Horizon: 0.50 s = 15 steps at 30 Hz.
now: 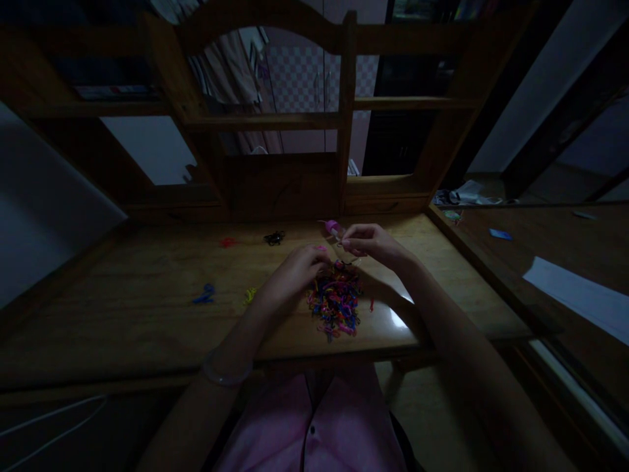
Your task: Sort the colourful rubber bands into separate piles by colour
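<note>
A heap of small, many-coloured loops like hair elastics point(337, 301) lies on the wooden desk in front of me. My left hand point(303, 265) rests at the heap's upper left edge with its fingers curled together. A bit of pink shows at its fingertips; what the fingers grip is unclear. Slightly above the heap, my right hand point(369, 242) has thumb and forefinger pinched, and whatever is between them is too small and dark to name. Just beyond it lies a pink-capped clear container point(333, 227), partly hidden by that hand.
Sorted by colour, small bunches lie apart: black point(274, 237), red point(227, 242), blue point(205, 294) and yellow point(250, 295). A single red piece point(371, 305) is right of the heap. A wooden shelf frame point(346, 131) rises behind; white paper point(580, 295) lies on the right-hand surface.
</note>
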Available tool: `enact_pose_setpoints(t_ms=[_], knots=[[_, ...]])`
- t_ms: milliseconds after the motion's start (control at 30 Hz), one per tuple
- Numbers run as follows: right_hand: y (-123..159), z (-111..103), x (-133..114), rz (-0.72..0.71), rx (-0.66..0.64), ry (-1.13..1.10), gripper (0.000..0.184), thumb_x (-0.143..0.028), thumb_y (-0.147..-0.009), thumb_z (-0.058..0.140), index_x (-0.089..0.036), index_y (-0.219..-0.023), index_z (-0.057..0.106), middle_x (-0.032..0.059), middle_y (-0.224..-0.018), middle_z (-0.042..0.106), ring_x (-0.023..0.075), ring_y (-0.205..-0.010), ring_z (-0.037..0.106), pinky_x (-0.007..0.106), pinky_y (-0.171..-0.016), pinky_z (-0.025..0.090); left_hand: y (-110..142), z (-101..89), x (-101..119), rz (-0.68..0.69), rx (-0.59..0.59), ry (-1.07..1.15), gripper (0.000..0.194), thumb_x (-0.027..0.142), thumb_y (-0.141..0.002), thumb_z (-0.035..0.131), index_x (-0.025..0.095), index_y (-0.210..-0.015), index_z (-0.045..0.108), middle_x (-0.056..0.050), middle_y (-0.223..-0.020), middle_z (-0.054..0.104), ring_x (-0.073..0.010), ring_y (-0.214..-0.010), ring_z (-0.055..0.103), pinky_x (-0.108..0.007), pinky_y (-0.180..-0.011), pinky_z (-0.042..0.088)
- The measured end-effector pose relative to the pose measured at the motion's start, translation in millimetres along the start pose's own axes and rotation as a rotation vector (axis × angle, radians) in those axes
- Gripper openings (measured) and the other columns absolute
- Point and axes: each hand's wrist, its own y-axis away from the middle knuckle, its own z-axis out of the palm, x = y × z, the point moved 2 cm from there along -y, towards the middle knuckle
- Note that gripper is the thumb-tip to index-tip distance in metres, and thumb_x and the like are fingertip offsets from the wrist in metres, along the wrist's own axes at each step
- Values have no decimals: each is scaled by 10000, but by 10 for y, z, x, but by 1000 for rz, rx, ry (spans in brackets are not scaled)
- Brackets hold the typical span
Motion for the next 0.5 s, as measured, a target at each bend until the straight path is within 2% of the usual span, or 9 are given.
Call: enact_pose_setpoints(t_ms=[267,400,500], knots=[[0,-12,9,15,36,7,234,-369,-743,769,-164,-815,681,-29,-639,533,72,-543,429,224,-488,268,32,11,-26,-82,-17,159,234,208,-821,527,170,-905,742,-80,-934,698,-211,-878,625,-305,-780,485],[-4,-16,10,2,24,10,206,-351,-758,760,-166,-814,689,-7,-675,585,72,-547,444,224,-485,275,32,23,-32,-110,-62,240,211,198,-800,547,146,-868,740,-80,-861,708,-196,-795,637,-292,-729,483],[-4,-13,2,15,14,18,200,-352,-768,751,-174,-830,686,9,-702,631,77,-547,458,225,-482,286,24,49,-73,-131,-34,279,206,190,-783,573,138,-895,738,-73,-848,712,-195,-783,643,-279,-694,477]])
